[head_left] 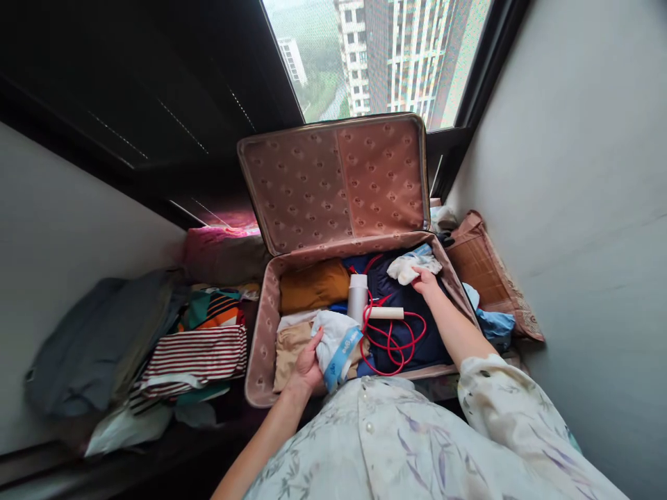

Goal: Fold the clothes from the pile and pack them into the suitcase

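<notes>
An open suitcase with a pink patterned lining lies in front of me, its lid raised. My left hand grips a white, soft bundle with a blue printed band, over folded beige clothing. My right hand is closed on a smaller white and blue bundle above dark navy clothing. Between my hands lie a pale bottle and a looped red cord with a whitish handle. Folded mustard clothing fills the back left.
Left of the suitcase are a striped garment, a colourful patterned cloth and a grey garment pile. A brown bag-like package and blue cloth stand at the right, beside the wall. A window is behind the lid.
</notes>
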The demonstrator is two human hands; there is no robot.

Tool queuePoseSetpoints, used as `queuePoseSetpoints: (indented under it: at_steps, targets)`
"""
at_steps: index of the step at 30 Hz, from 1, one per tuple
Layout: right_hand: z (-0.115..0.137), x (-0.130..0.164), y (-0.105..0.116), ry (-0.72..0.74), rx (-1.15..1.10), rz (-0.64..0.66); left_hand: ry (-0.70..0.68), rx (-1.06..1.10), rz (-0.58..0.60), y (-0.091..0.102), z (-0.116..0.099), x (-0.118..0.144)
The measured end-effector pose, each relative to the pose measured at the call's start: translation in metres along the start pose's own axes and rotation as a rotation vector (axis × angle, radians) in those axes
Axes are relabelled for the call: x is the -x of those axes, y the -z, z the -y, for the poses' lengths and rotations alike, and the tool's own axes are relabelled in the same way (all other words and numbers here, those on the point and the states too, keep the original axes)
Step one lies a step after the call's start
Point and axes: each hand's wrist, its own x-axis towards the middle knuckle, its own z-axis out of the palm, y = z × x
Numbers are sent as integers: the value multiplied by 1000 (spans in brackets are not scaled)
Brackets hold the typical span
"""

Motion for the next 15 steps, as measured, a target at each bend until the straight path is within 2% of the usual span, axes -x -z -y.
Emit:
queuePoseSetpoints:
  at_steps: [2, 5, 7, 12, 15]
  targets:
    - [10, 0, -12, 15, -39, 85, -7, -24, 0, 0, -3, 0]
    - [21, 5, -23, 140, -62, 260, -26, -72, 17, 1, -6, 0]
    - [19, 12, -23, 221, -18, 293, -32, -92, 44, 0, -6, 0]
    - [-15, 35, -4, 141, 173, -47, 11, -103, 70, -4, -2, -3]
    - [-28, 47, 12, 117, 231, -112, 25, -142, 125, -3, 0, -5]
